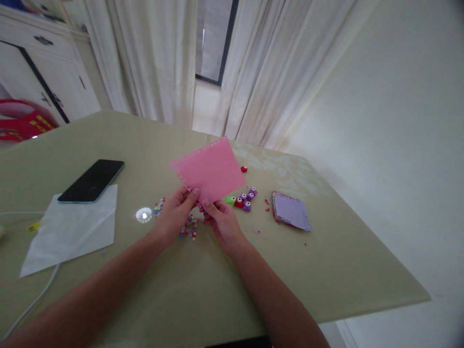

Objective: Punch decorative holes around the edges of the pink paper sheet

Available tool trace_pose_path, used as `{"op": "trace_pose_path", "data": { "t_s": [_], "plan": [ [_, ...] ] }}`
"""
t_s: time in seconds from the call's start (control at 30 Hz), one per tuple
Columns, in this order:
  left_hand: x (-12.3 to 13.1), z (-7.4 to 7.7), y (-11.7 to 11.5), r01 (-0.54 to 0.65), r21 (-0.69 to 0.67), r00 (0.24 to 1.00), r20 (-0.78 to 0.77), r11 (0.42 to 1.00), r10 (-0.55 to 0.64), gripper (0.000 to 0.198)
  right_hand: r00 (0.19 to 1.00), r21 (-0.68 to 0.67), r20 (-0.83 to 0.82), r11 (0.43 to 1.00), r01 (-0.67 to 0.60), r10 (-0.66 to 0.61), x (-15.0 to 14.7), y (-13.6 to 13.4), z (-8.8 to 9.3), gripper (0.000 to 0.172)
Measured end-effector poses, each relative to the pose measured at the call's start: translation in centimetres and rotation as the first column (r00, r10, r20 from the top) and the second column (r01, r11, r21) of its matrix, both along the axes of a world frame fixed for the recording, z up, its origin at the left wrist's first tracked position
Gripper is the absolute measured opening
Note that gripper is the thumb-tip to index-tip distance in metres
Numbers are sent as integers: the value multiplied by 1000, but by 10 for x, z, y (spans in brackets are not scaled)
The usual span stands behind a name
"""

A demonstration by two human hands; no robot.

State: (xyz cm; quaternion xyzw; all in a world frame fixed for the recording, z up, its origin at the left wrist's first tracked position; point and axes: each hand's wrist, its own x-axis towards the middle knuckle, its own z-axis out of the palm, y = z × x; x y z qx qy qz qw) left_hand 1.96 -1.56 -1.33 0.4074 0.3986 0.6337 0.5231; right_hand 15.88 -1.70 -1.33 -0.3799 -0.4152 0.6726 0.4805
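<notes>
A square sheet of pink paper [212, 169] with small holes along its top and left edges is held up above the table, tilted. My left hand [177, 210] grips its lower left edge with the thumb on top. Close beside it, my right hand [223, 222] is closed at the lower corner, thumb over the paper. Whether a small tool sits between the fingers there is hidden. Tiny coloured paper bits [189, 227] lie on the table below my hands. Just past my right hand stand several small purple, red and green craft punches [247, 198] with eye-like dots.
A stack of hole-edged paper with a lilac sheet [292, 211] on top lies at the right. A black phone [92, 181] rests partly on white paper [76, 237] at the left, near a white cable [39, 295]. One red punch [244, 168] stands farther back.
</notes>
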Motion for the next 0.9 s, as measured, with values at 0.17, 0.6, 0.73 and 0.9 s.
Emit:
{"op": "trace_pose_path", "data": {
  "t_s": [0.17,0.6,0.73,0.9],
  "plan": [
    [0,-1,0,-9,-13,1000,-11,1000,9,38,1000,-13,-6,1000,-4,4,0,0,1,48],
    [2,-1,-2,-9,-50,1000,-21,999,8,40,999,-3,2,999,54,-54,-4,0,-5,48],
    [2,-1,-1,-6,-37,1000,19,999,7,40,999,11,29,999,43,-44,-4,-1,-2,47],
    [-2,4,3,-72,-16,992,104,997,74,40,998,63,68,998,-18,14,3,1,3,45]
  ]
}}
